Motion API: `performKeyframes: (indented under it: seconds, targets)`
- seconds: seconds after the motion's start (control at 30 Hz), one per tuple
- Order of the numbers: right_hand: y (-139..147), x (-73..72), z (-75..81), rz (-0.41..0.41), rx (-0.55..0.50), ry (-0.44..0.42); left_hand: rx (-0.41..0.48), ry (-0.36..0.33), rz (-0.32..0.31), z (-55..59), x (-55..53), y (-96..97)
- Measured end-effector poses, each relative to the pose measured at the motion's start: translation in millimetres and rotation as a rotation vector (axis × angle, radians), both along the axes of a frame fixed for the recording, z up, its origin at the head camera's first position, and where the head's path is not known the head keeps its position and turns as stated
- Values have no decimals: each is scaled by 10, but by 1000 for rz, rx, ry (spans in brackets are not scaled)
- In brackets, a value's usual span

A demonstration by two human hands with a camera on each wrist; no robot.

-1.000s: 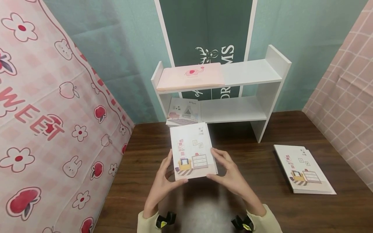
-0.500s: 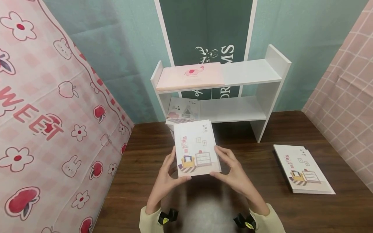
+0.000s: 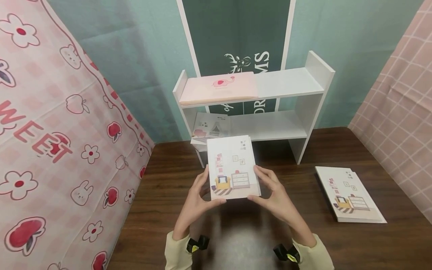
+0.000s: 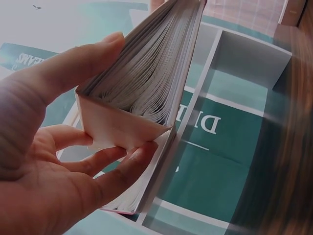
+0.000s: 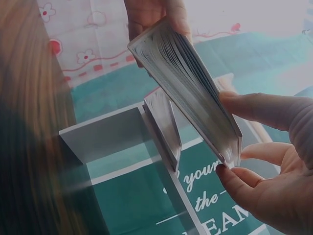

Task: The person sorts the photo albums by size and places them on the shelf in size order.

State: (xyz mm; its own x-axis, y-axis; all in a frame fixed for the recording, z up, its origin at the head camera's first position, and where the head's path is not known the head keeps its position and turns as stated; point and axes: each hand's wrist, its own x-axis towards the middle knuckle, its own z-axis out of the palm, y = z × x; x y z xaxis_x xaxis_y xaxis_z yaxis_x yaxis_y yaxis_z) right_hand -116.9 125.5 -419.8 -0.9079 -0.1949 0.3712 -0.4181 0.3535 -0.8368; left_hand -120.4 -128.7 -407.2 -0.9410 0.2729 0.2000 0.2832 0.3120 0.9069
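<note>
A thick white book [image 3: 233,165], its cover printed with a yellow armchair and a chest of drawers, is held up in front of the shelf. My left hand [image 3: 195,202] grips its left side and lower corner, the thumb on the cover and fingers behind the spine [image 4: 115,122]. At the opposite side, my right hand [image 3: 276,198] grips the lower right corner in the same way. Page edges [image 5: 188,93] show in the right wrist view. Behind the held book, another white book [image 3: 210,125] lies on the lower left of the white shelf [image 3: 287,82].
A pink item with an elephant print [image 3: 219,86] lies on the upper shelf at the left. On the brown table [image 3: 162,187], a similar white book or stack [image 3: 349,195] lies to the right. Patterned cloths [image 3: 94,153] hang at both sides.
Both hands have carried the held book a little to the right and slightly farther up toward the shelf, turning it a bit straighter. The other books have stayed in place.
</note>
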Motion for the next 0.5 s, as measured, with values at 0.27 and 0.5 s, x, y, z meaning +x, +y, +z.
performKeyframes:
  seconds: [0.27, 0.5]
  targets:
    - [56, -25, -20, -18, -10, 1, 3, 12, -45, 216, 18, 91]
    - [99, -51, 7, -27, -12, 1, -9, 33, -55, 242, -35, 127]
